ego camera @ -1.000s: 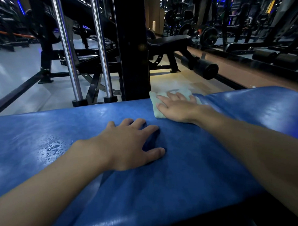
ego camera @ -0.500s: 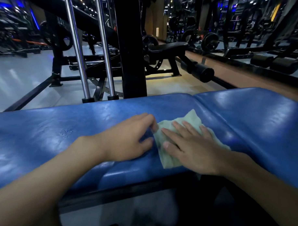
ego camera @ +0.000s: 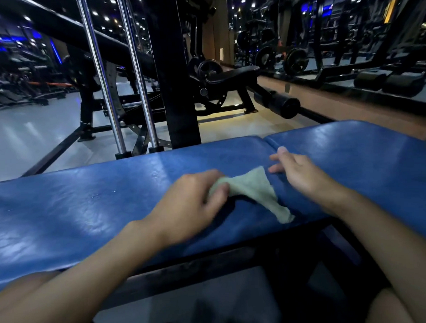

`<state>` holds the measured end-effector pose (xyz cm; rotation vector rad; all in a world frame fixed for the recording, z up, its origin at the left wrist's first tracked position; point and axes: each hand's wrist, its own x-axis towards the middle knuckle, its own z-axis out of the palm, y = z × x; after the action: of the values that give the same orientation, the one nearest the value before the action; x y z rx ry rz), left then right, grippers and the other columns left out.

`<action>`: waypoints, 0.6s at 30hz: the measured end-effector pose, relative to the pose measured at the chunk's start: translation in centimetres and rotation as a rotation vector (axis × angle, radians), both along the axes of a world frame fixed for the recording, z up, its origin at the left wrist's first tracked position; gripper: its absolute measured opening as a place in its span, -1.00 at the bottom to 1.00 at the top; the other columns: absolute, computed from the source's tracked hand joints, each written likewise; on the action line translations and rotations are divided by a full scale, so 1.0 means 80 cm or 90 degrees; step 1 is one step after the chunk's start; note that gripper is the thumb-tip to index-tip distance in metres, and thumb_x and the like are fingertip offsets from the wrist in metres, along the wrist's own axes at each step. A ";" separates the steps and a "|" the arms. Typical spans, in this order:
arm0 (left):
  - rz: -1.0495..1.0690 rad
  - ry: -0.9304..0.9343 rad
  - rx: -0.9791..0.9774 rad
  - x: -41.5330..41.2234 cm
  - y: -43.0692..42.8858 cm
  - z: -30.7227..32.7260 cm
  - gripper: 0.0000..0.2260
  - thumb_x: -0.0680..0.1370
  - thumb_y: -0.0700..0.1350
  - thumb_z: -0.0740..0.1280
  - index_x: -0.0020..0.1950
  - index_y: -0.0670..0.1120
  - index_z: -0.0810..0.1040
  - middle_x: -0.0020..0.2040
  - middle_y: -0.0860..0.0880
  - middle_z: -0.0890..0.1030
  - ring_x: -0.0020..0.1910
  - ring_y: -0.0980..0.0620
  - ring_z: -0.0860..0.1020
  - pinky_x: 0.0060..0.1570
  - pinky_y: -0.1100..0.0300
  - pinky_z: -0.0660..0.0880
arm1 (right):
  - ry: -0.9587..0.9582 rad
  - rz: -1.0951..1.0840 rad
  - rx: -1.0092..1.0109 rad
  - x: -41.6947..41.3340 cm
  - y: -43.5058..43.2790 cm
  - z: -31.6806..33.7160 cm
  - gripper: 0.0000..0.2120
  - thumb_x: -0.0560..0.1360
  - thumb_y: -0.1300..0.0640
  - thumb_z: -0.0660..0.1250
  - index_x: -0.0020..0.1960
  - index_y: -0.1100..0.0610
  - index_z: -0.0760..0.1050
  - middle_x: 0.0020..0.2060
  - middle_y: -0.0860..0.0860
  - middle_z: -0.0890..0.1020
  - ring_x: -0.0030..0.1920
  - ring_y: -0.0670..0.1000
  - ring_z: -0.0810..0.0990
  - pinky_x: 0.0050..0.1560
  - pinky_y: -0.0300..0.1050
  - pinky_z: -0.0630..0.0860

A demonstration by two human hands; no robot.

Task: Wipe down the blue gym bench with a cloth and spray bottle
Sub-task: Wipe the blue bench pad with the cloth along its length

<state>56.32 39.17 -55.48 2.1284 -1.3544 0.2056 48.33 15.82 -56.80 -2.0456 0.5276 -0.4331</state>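
– Hands first: what has changed in the last half second?

– Left hand (ego camera: 191,205) now grips one end of the cloth (ego camera: 254,191), fingers curled round it and thumb pinching. Before, it only lay beside the cloth with its fingertips at the edge. Right hand (ego camera: 297,173) was pressed flat on the cloth then; now it is off it, just to the right, fingers loose and spread.

– And the cloth itself?

– It was spread flat. Now it is bunched at the left hand and drawn out into a rough triangle, lying on the blue bench (ego camera: 88,214) with its thin tail reaching the near edge. A second ago it was up at the far edge.

– Anything hard to make out?

– Both hands are smeared with motion, so I cannot tell whether the right fingertips touch the pad. The end of the cloth inside the left hand is hidden. The bench runs out of view at left and right.

– Surfaces?

– The cloth is pale green and looks like soft towelling. The bench is glossy blue padding, creased, in two pads that meet at a seam (ego camera: 266,140) far of the right hand. A few small droplets (ego camera: 96,195) shine left of the left hand. Beyond it stand two chrome rods (ego camera: 100,76), a broad black post (ego camera: 172,66), a black padded bench (ego camera: 233,75) and a black roller pad (ego camera: 282,105), on a pale shiny floor (ego camera: 25,134).
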 end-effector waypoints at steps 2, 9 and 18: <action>0.031 0.050 -0.121 0.002 -0.002 0.029 -0.75 0.59 0.02 0.18 -0.16 -0.07 0.55 -0.32 0.06 0.55 -0.33 0.19 0.46 -0.31 0.25 0.41 | -0.029 -0.023 0.024 0.002 -0.010 -0.002 -0.52 0.67 -0.17 -0.04 0.27 0.07 0.51 -0.02 -0.03 0.66 0.18 0.00 0.54 0.27 -0.05 0.35; 0.122 0.371 -0.157 0.038 -0.007 0.080 -0.76 0.63 -0.13 0.28 -0.23 -0.11 0.56 -0.34 -0.01 0.50 -0.32 0.04 0.44 -0.29 0.17 0.33 | -0.048 -0.046 0.079 0.004 -0.018 -0.004 -0.56 0.65 -0.22 -0.03 0.05 -0.02 0.54 -0.11 0.01 0.68 0.17 0.08 0.58 0.38 0.16 0.36; 0.107 -0.117 0.208 -0.017 -0.013 -0.013 -0.51 0.58 0.19 -0.01 0.33 -0.02 0.49 0.36 -0.01 0.46 0.34 -0.07 0.43 0.35 0.01 0.31 | 0.001 -0.022 -0.094 0.004 -0.001 -0.005 -0.37 0.52 -0.35 -0.06 0.04 0.16 0.47 -0.10 0.03 0.64 0.04 0.04 0.58 0.22 0.08 0.43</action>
<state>54.98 38.09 -56.49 2.5529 -1.3883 0.2689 48.66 15.73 -57.20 -2.1810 0.5462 -0.5036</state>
